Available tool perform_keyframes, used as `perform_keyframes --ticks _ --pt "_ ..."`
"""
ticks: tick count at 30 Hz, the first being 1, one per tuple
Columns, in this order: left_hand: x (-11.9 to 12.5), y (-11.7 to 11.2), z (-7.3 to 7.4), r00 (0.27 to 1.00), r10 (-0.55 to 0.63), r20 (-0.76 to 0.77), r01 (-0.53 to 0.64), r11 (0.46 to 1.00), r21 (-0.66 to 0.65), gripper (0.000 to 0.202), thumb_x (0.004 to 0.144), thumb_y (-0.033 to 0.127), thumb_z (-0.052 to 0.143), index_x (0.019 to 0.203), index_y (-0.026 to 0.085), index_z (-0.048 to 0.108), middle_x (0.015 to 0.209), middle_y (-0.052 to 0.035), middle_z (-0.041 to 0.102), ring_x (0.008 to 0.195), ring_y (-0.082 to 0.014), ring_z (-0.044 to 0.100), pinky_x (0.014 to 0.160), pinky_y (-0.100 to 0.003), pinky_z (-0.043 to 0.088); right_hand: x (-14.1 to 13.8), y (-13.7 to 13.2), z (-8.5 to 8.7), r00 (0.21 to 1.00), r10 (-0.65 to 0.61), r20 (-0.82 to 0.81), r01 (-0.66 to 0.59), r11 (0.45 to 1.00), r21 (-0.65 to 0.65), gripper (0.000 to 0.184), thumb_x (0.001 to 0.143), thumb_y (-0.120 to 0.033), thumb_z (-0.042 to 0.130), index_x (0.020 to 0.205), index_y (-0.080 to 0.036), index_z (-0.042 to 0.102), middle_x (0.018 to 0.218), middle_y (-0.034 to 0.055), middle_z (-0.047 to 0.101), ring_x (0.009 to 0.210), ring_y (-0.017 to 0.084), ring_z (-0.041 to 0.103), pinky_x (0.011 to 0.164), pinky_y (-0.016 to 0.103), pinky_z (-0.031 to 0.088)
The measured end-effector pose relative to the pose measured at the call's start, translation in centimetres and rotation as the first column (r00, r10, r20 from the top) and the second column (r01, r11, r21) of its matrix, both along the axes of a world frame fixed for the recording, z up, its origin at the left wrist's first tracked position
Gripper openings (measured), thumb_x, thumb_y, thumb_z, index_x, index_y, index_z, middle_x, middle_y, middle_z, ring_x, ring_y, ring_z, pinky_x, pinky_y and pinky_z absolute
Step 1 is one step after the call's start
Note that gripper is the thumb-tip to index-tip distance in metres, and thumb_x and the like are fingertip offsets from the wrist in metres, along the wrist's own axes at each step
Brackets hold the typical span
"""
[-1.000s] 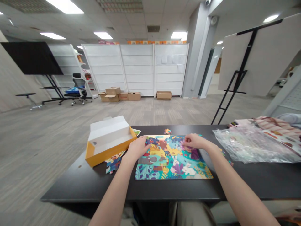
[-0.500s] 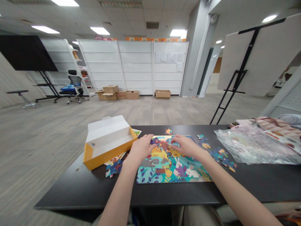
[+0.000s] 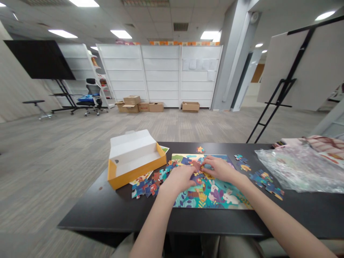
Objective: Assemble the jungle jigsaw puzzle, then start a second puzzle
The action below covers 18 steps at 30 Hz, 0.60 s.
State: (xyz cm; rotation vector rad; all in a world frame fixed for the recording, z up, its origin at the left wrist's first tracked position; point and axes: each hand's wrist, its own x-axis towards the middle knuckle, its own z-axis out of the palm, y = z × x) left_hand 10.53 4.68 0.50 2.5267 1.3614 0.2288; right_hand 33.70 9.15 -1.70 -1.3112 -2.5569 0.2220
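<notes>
A colourful jigsaw puzzle (image 3: 215,195) with rabbits and plants lies on a black table (image 3: 107,211) in front of me. My left hand (image 3: 179,178) rests palm down on the puzzle's upper left part, fingers bent over pieces. My right hand (image 3: 218,167) lies beside it on the upper middle, fingers curled onto pieces near the left hand's fingertips. Loose pieces (image 3: 146,186) are heaped left of the puzzle, and more loose pieces (image 3: 263,179) lie to its right. What either hand grips, if anything, is hidden.
An open yellow box with a white inside (image 3: 135,157) stands at the table's left. A crumpled clear plastic bag (image 3: 295,168) and striped cloth (image 3: 319,143) lie at the right. One stray piece (image 3: 200,149) sits at the far edge. An easel (image 3: 282,89) stands behind.
Both hands have drawn together at the puzzle's upper left. The upper left of the puzzle has broken into loose pieces, now spread toward the box.
</notes>
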Motion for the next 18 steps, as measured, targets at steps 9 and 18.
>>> perform_keyframes --ticks 9,18 --pt "-6.1 -0.1 2.0 0.968 0.245 0.048 -0.241 0.968 -0.068 0.038 0.083 0.027 0.066 0.121 0.022 0.067 0.115 -0.008 0.074 0.104 -0.0257 0.07 0.089 -0.032 0.052 -0.9 -0.1 -0.2 0.997 0.066 -0.032 -0.068 0.996 -0.06 0.027 0.098 -0.031 0.05 0.107 -0.026 0.074 0.114 0.0086 0.07 0.102 0.023 0.065 0.091 0.034 0.049" --pt "-9.9 -1.0 2.2 0.895 0.424 -0.137 -0.433 0.9 -0.043 0.035 0.076 0.024 0.071 0.111 0.023 0.071 0.107 -0.0079 0.075 0.099 -0.0264 0.07 0.079 -0.031 0.051 -1.1 -0.2 0.0 0.998 -0.051 0.047 0.053 0.998 -0.029 0.024 0.095 -0.034 0.054 0.09 -0.021 0.074 0.099 0.0084 0.072 0.089 0.022 0.066 0.081 0.031 0.047"
